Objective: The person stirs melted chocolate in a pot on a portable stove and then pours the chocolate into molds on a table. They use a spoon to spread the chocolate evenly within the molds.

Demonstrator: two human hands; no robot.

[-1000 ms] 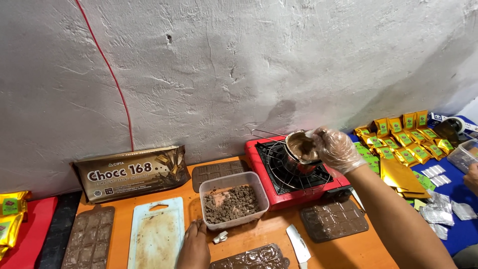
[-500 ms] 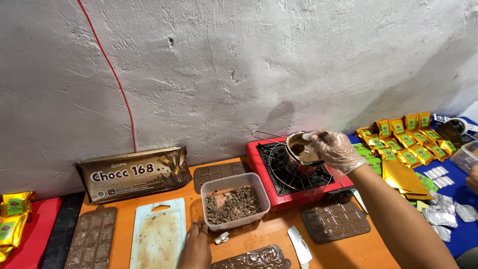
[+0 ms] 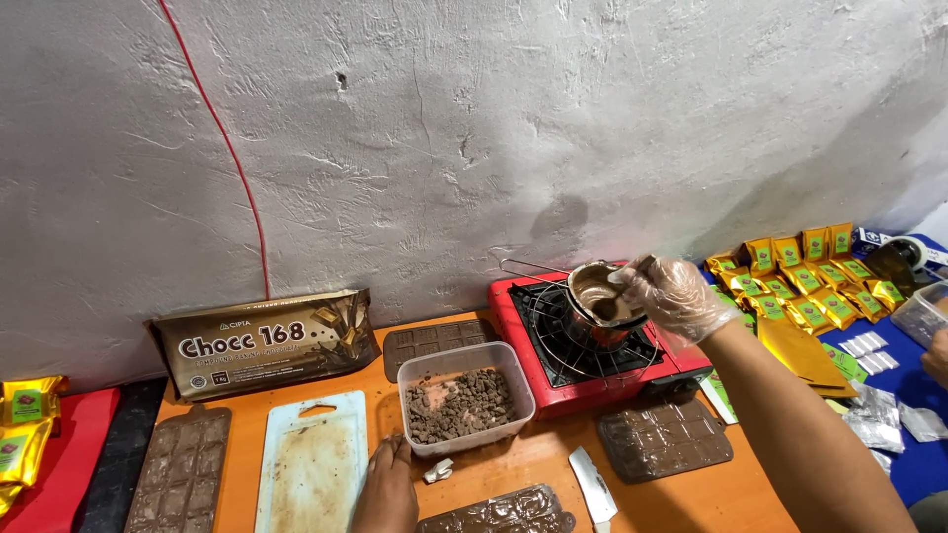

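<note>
Right hand stirring the pot on the red stove; left hand resting by the tub.

Landmark is the red stove (image 3: pixel 592 350). Nearest me, left of and below it, my left hand (image 3: pixel 387 492) lies flat and loosely curled on the orange table (image 3: pixel 533 464), holding nothing, just touching the clear plastic tub (image 3: pixel 464 397) of chopped chocolate. A cutting board (image 3: pixel 312 464) lies further left; chocolate moulds (image 3: pixel 664 436) and a small knife (image 3: pixel 593 484) sit in front of the stove. On the stove stands the small metal pot (image 3: pixel 600 301), its wire handle running left. My gloved right hand (image 3: pixel 673 296) reaches in from the pot's right, fingers closed on a stirrer dipped in the melt; this hand is plainly nearer. Right of the stove, yellow packets (image 3: pixel 800 271) on blue. Behind, a rough white wall (image 3: pixel 474 128).
</note>
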